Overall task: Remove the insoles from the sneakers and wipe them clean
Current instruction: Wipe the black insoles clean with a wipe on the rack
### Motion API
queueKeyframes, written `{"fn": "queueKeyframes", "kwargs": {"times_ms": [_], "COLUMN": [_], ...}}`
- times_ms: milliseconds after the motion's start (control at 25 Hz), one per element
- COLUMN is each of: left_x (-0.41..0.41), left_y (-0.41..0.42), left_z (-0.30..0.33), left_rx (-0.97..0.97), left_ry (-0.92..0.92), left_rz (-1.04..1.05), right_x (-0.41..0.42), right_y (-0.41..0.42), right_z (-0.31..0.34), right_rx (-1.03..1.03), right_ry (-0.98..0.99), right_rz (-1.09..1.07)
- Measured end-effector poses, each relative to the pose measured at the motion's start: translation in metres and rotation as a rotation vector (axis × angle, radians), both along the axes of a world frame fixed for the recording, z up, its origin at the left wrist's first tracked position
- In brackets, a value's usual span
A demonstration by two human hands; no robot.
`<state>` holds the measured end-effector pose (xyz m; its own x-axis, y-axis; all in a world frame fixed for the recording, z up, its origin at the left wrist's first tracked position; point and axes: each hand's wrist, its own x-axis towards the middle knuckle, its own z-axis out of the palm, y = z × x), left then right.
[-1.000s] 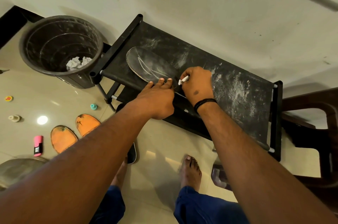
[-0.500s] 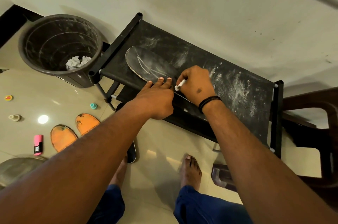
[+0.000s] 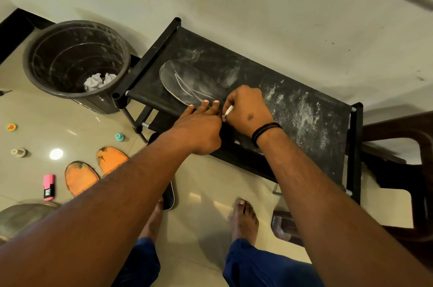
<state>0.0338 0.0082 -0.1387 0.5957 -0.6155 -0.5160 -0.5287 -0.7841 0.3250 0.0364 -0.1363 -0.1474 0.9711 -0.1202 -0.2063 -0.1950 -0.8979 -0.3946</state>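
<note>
left hand (image 3: 199, 127) flat on insole (image 3: 187, 83) | right hand (image 3: 246, 108) pinches chalk (image 3: 228, 112) | bin (image 3: 75, 64) – beside rack (image 3: 293, 108)

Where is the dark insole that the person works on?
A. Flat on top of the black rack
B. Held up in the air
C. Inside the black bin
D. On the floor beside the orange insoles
A: the dark insole lies flat on the black rack, with the left hand pressing its near end.
</note>
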Motion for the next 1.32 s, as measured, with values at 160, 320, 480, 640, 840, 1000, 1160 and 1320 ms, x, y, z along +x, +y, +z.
{"fn": "queueKeyframes", "kwargs": {"times_ms": [160,320,480,640,840,1000,1160,1320], "left_x": [-0.001,0.0,-0.001,-0.001,-0.001,0.0,-0.001,0.0], "left_y": [-0.002,-0.002,-0.002,-0.004,-0.003,-0.002,-0.004,-0.003], "left_z": [0.0,-0.002,-0.001,-0.001,-0.002,-0.003,-0.003,-0.004], "left_rx": [0.004,0.011,0.001,0.009,-0.002,-0.007,-0.003,-0.004], "left_ry": [-0.008,-0.018,-0.018,-0.018,-0.022,-0.021,-0.016,-0.025], "left_rz": [-0.001,-0.003,0.001,0.001,0.01,0.019,0.011,0.006], "right_x": [-0.001,-0.002,-0.003,-0.002,-0.001,-0.004,-0.003,0.004], "right_y": [0.0,-0.01,-0.01,-0.007,-0.017,-0.028,-0.011,-0.027], "right_z": [-0.001,-0.01,0.004,0.0,-0.015,0.003,0.005,-0.018], "right_rx": [0.041,-0.044,-0.018,0.039,-0.031,0.04,0.161,0.03], "right_ry": [-0.018,-0.12,0.023,-0.009,-0.165,0.017,0.019,-0.182], "right_rz": [-0.039,-0.189,-0.009,-0.033,-0.21,-0.201,-0.089,-0.26]}}
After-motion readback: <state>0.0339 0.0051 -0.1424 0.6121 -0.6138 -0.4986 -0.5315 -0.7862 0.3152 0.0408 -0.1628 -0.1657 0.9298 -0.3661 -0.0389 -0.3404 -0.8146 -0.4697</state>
